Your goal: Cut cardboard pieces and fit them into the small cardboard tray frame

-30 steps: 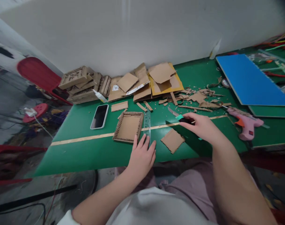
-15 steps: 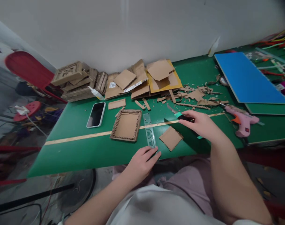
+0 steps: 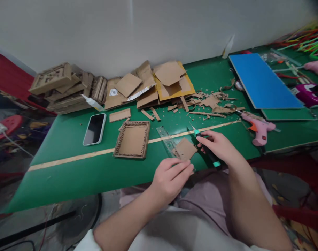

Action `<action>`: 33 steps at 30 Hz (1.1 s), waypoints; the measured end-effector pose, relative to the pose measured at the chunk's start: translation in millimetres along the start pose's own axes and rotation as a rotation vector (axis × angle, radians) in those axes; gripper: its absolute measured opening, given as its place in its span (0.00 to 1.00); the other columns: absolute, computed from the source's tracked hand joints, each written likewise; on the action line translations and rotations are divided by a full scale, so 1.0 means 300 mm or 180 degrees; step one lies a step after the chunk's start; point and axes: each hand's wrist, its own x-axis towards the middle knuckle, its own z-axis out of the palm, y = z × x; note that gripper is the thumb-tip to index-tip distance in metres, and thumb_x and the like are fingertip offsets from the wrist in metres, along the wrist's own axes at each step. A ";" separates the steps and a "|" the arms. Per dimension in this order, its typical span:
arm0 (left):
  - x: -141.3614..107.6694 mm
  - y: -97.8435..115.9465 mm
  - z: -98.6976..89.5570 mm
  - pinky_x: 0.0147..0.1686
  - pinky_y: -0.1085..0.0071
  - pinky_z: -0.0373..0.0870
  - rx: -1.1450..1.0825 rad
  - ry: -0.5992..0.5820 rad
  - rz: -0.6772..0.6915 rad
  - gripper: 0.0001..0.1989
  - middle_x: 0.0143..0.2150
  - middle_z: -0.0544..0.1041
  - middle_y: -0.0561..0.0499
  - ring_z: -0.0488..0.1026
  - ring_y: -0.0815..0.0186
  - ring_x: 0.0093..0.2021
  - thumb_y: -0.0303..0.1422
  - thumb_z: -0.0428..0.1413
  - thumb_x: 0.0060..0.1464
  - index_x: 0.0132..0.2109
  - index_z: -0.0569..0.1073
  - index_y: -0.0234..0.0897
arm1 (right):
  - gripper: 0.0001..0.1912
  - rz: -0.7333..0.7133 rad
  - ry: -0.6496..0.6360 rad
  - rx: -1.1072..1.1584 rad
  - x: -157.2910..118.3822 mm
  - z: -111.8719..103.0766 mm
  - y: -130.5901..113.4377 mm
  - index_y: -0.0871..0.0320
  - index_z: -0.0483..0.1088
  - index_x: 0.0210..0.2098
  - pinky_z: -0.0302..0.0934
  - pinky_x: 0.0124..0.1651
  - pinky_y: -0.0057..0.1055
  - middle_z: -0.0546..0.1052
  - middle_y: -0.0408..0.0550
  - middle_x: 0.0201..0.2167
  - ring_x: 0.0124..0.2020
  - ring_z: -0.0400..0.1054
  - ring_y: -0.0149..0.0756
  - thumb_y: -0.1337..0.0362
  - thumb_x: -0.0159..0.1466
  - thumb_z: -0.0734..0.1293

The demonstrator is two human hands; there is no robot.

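Observation:
My left hand (image 3: 172, 177) grips the near end of a clear plastic ruler (image 3: 166, 139), its fingers covering that end. The ruler slants across the table and overlaps the left edge of a small square cardboard piece (image 3: 186, 149). In my right hand (image 3: 218, 145) is a black and teal utility knife (image 3: 209, 152), its thin blade pointing away from me, just right of that piece. A shallow cardboard tray (image 3: 147, 141) with corrugated walls stands left of the ruler.
A phone (image 3: 94, 129), a glue bottle (image 3: 92, 103) and stacked cardboard (image 3: 70, 101) lie to the left. Cardboard scraps (image 3: 211, 101) spread along the back. On the right are a pink glue gun (image 3: 259, 129) and a blue board (image 3: 265, 82).
My left hand has moved right with the ruler, whose edge now overlaps the cardboard square. The knife has turned so that its blade points more directly away. The view has shifted somewhat right.

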 end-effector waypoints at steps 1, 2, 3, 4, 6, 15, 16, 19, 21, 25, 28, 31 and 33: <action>0.007 0.010 0.031 0.41 0.69 0.73 -0.0003 -0.0059 0.0036 0.11 0.42 0.78 0.48 0.73 0.66 0.42 0.27 0.56 0.54 0.47 0.72 0.36 | 0.17 0.0064 0.0024 0.0069 -0.009 0.006 0.007 0.55 0.68 0.38 0.65 0.29 0.31 0.77 0.45 0.25 0.25 0.72 0.34 0.50 0.56 0.64; 0.014 0.017 0.060 0.41 0.69 0.73 -0.0007 -0.0103 0.0076 0.10 0.42 0.78 0.48 0.73 0.67 0.42 0.28 0.55 0.55 0.46 0.72 0.35 | 0.17 0.0111 0.0023 0.0141 -0.017 0.011 0.012 0.55 0.68 0.38 0.66 0.29 0.31 0.77 0.45 0.25 0.25 0.72 0.35 0.50 0.56 0.64; 0.021 0.021 0.084 0.42 0.69 0.72 -0.0012 -0.0175 0.0121 0.09 0.42 0.78 0.48 0.72 0.67 0.41 0.28 0.55 0.56 0.45 0.73 0.35 | 0.17 0.0134 0.0018 0.0201 -0.024 0.014 0.016 0.55 0.68 0.38 0.66 0.30 0.32 0.77 0.45 0.25 0.26 0.72 0.35 0.50 0.56 0.64; 0.026 0.021 0.102 0.43 0.69 0.72 -0.0013 -0.0321 0.0152 0.09 0.43 0.78 0.47 0.72 0.66 0.42 0.29 0.54 0.56 0.45 0.73 0.34 | 0.16 0.0129 0.0019 0.0229 -0.028 0.016 0.018 0.55 0.68 0.38 0.66 0.30 0.32 0.77 0.45 0.25 0.26 0.73 0.36 0.51 0.56 0.64; 0.034 0.016 0.118 0.45 0.67 0.71 0.0004 -0.0705 0.0175 0.12 0.46 0.76 0.44 0.71 0.64 0.45 0.35 0.53 0.57 0.46 0.72 0.33 | 0.16 0.0083 0.0030 0.0191 -0.032 0.017 0.019 0.55 0.68 0.38 0.66 0.30 0.32 0.77 0.45 0.25 0.26 0.73 0.36 0.51 0.57 0.64; 0.046 -0.036 0.067 0.53 0.49 0.62 0.0652 -0.1309 -0.0830 0.26 0.56 0.66 0.35 0.60 0.47 0.58 0.47 0.51 0.55 0.52 0.68 0.32 | 0.16 0.0032 0.0277 0.0205 -0.023 0.027 0.016 0.54 0.69 0.39 0.67 0.32 0.33 0.77 0.45 0.26 0.27 0.73 0.36 0.51 0.57 0.64; 0.045 -0.038 0.072 0.54 0.47 0.61 0.0691 -0.1355 -0.0892 0.27 0.57 0.65 0.34 0.58 0.45 0.60 0.49 0.51 0.54 0.52 0.68 0.32 | 0.16 0.0027 0.0253 0.0192 -0.022 0.032 0.017 0.54 0.69 0.39 0.67 0.33 0.33 0.77 0.45 0.26 0.28 0.73 0.37 0.51 0.57 0.64; 0.043 -0.043 0.089 0.56 0.45 0.58 0.0621 -0.1450 -0.0894 0.30 0.58 0.63 0.34 0.53 0.43 0.62 0.51 0.51 0.52 0.54 0.66 0.32 | 0.16 -0.0038 0.0174 0.0106 -0.020 0.045 0.020 0.54 0.69 0.39 0.67 0.32 0.33 0.77 0.46 0.27 0.27 0.73 0.37 0.51 0.57 0.64; 0.044 -0.051 0.093 0.57 0.45 0.56 0.0540 -0.1535 -0.0834 0.31 0.59 0.63 0.34 0.52 0.44 0.63 0.51 0.52 0.52 0.54 0.65 0.31 | 0.16 -0.0072 0.0158 0.0064 -0.021 0.049 0.023 0.54 0.70 0.39 0.67 0.31 0.33 0.77 0.46 0.27 0.27 0.73 0.37 0.51 0.57 0.64; 0.054 -0.071 0.086 0.59 0.39 0.45 0.0483 -0.1739 -0.0735 0.30 0.60 0.62 0.36 0.51 0.45 0.64 0.51 0.52 0.52 0.54 0.64 0.33 | 0.17 -0.0045 0.0132 0.0092 -0.024 0.052 0.024 0.54 0.69 0.40 0.67 0.31 0.33 0.77 0.45 0.26 0.27 0.73 0.36 0.51 0.57 0.64; 0.058 -0.082 0.083 0.60 0.42 0.45 0.0391 -0.1784 -0.0691 0.30 0.60 0.62 0.36 0.51 0.48 0.64 0.51 0.52 0.52 0.54 0.65 0.33 | 0.16 0.0004 0.0101 0.0164 -0.025 0.053 0.021 0.54 0.69 0.39 0.67 0.31 0.33 0.76 0.44 0.26 0.27 0.73 0.36 0.51 0.57 0.64; 0.055 -0.087 0.085 0.61 0.44 0.45 0.0360 -0.1749 -0.0690 0.31 0.61 0.62 0.37 0.51 0.48 0.64 0.51 0.52 0.52 0.56 0.64 0.34 | 0.16 0.0051 0.0097 0.0223 -0.024 0.054 0.017 0.54 0.69 0.39 0.68 0.31 0.34 0.76 0.44 0.26 0.27 0.73 0.37 0.51 0.57 0.65; 0.052 -0.090 0.088 0.61 0.44 0.45 0.0358 -0.1713 -0.0670 0.32 0.61 0.62 0.37 0.52 0.48 0.64 0.51 0.52 0.52 0.57 0.63 0.34 | 0.16 0.0075 0.0097 0.0278 -0.024 0.054 0.016 0.54 0.69 0.39 0.68 0.31 0.34 0.77 0.45 0.26 0.27 0.73 0.37 0.51 0.57 0.65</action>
